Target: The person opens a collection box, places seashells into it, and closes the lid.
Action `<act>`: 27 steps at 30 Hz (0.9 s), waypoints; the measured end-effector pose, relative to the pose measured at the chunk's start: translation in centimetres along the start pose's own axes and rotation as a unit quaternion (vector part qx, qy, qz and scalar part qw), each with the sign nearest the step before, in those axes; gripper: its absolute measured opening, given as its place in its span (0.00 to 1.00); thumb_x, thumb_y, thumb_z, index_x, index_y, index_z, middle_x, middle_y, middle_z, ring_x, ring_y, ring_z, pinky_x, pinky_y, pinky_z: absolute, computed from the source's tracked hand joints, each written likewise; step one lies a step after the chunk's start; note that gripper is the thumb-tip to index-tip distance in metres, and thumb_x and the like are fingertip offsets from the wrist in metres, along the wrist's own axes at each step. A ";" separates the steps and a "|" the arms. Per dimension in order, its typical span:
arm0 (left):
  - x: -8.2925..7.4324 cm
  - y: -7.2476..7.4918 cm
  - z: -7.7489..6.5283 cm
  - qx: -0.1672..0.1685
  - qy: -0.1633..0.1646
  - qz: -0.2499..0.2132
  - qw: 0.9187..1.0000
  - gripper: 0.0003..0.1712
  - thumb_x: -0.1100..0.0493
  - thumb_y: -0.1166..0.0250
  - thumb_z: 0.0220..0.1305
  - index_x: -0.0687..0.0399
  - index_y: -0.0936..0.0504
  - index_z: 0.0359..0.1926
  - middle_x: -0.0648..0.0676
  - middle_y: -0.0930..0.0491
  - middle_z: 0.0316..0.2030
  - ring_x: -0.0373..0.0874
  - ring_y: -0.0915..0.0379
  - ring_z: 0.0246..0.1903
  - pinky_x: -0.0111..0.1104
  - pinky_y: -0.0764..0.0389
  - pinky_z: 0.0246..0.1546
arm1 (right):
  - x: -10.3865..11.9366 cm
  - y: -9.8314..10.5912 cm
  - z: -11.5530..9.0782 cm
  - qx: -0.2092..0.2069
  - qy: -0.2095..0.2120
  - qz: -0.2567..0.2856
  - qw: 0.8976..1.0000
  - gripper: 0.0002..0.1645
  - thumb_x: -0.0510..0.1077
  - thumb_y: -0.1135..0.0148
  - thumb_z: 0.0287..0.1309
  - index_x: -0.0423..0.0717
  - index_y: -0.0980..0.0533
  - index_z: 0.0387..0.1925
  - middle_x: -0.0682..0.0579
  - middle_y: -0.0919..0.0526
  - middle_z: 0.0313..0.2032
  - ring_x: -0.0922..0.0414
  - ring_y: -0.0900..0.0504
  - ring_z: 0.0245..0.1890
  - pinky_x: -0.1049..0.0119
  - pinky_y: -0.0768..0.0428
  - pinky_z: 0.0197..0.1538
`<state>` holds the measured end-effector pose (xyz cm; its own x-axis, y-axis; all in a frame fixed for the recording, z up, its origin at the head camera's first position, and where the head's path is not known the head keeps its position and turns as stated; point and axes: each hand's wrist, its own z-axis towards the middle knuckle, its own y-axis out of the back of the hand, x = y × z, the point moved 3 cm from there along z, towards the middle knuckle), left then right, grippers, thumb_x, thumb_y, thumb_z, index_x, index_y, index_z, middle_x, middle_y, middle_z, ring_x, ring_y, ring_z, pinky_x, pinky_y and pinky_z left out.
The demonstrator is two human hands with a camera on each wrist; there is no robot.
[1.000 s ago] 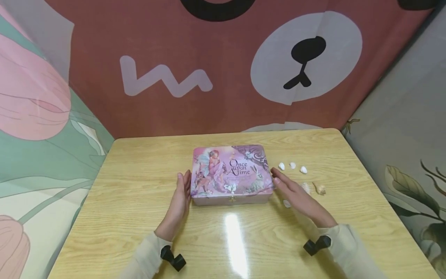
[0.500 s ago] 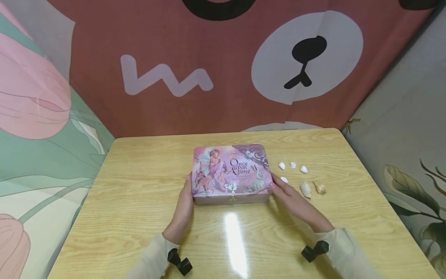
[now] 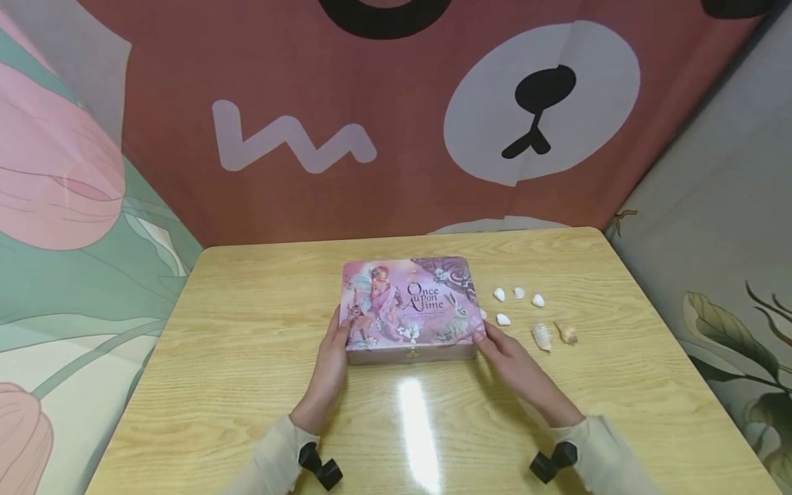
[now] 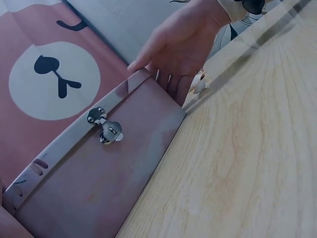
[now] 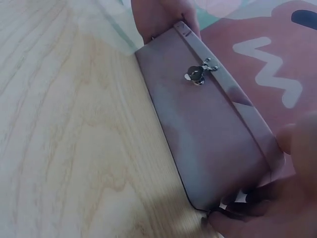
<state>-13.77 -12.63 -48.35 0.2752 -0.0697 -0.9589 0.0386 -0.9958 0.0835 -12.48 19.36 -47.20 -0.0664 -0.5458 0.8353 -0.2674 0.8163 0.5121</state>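
Observation:
A pink lidded box (image 3: 408, 302) printed with a fairy, a rabbit and the words "Once upon a Time" lies at the middle of the table. Its lid is closed, and a metal clasp (image 4: 112, 131) shows on the front wall. My left hand (image 3: 324, 371) grips the box's left side, thumb at the lid's edge. On the opposite side my right hand (image 3: 522, 375) holds the front right corner, its thumb on the lid edge. The right wrist view shows that hand's fingers (image 5: 247, 206) curled at the box's bottom edge. The left fingers are mostly hidden behind the box.
Right of the box lie several small white shells (image 3: 503, 320), a larger ribbed shell (image 3: 542, 337) and a tan spiral shell (image 3: 566, 333). The wooden table (image 3: 247, 289) backs onto a curtain (image 3: 309, 206) with a bear print. Black cameras sit on both wrists.
Both hands have closed in on the box from beside it, and the thumbs have come onto the lid's edges. Shells earlier covered by the right hand now show. The box has barely moved.

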 end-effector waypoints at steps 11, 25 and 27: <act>0.2 0.0 0.0 -0.001 0.010 -0.002 1.000 0.36 0.44 0.62 0.87 0.44 0.55 0.88 0.54 0.59 0.88 0.57 0.70 0.88 0.60 0.68 0.86 | 0.0 0.2 -0.1 -0.065 -0.025 -0.035 0.997 0.32 0.62 0.46 0.80 0.38 0.23 0.63 0.36 0.13 0.56 0.46 0.11 0.49 0.54 0.10 0.52; 0.1 0.0 0.0 0.004 0.010 -0.011 1.000 0.36 0.45 0.62 0.87 0.45 0.56 0.88 0.53 0.59 0.88 0.56 0.71 0.88 0.59 0.69 0.87 | 0.1 -1.8 -1.1 -0.071 -0.074 0.060 0.993 0.26 0.57 0.41 0.78 0.37 0.17 0.37 0.46 0.13 0.29 0.57 0.20 0.26 0.68 0.20 0.29; 0.2 0.0 0.0 0.004 0.012 -0.012 1.000 0.36 0.45 0.62 0.87 0.44 0.55 0.88 0.53 0.59 0.88 0.56 0.70 0.88 0.59 0.68 0.87 | 0.0 -2.3 -1.2 -0.049 -0.067 0.074 0.994 0.26 0.56 0.42 0.79 0.36 0.14 0.39 0.45 0.10 0.32 0.58 0.19 0.28 0.68 0.18 0.29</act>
<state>-13.69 -12.62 -48.49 0.2975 -0.0439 -0.9537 0.0387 -0.9976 0.0580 -10.77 17.72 -48.08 -0.2275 -0.4336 0.8719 -0.1512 0.9002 0.4083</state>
